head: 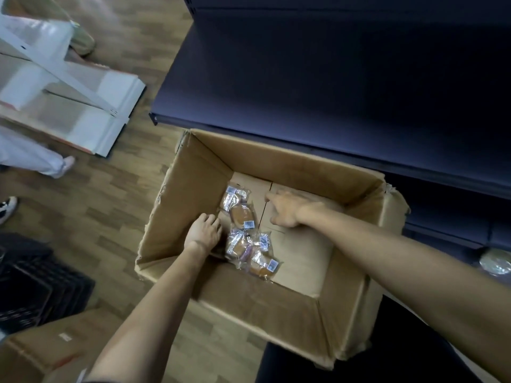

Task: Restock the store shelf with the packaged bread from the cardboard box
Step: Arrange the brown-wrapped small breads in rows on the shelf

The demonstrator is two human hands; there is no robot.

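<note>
From the head camera, an open cardboard box (193,172) sits on the wood floor (110,211), its far rim just under the edge of the dark store shelf (304,78). Only a few packets of packaged bread (243,215) lie on the box bottom, toward its left wall: one pair farther in, another small cluster (253,251) nearer. Both arms reach down into the box. The left hand (204,230) hovers beside the nearer cluster, fingers loosely bent, gripping nothing. The right hand (284,208) hangs just right of the far packets, fingers relaxed and extended toward them, holding nothing. At the far left stand white shelf panels (91,106); near left are black crates (41,286) and a second carton (41,352)
</note>
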